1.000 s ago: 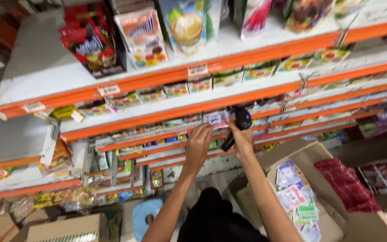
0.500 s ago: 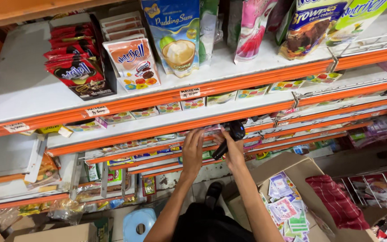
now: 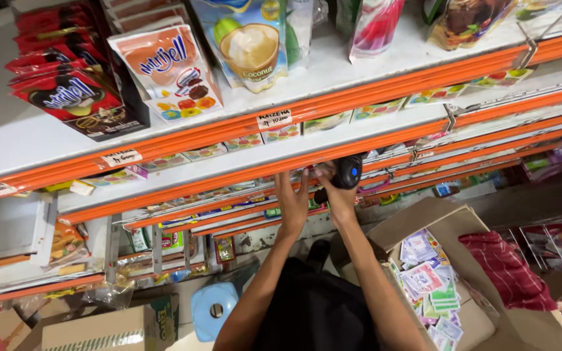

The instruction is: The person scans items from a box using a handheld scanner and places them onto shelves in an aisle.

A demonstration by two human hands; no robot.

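Far left, top shelf [image 3: 8, 140]: stack of red snack pouches [image 3: 66, 97], then a white-and-orange pouch [image 3: 170, 68], a blue coconut-pudding pouch [image 3: 248, 39] and a pink pouch [image 3: 375, 26], all leaning back. Along the orange shelf edges: small white price labels [image 3: 274, 119]. Lower left, at floor level: closed brown carton [image 3: 108, 328] and, just right of it, a pale blue plastic stool [image 3: 213, 309]. Centre: left hand [image 3: 292, 205], fingers spread and open, pressed flat against the front edge of a lower shelf [image 3: 229, 214], holding nothing. Just beside it: right hand [image 3: 336, 195], clamped around the grip of a black handheld scanner [image 3: 347, 172]; scanner raised to the shelf edge, head with a small blue light pointing up at the shelf front. Hands close together but not touching. Lower right: open cardboard box [image 3: 417, 218] filled with small colourful sachets [image 3: 434, 292]; beside it, a red checked cloth [image 3: 505, 270] draped over the box rim.
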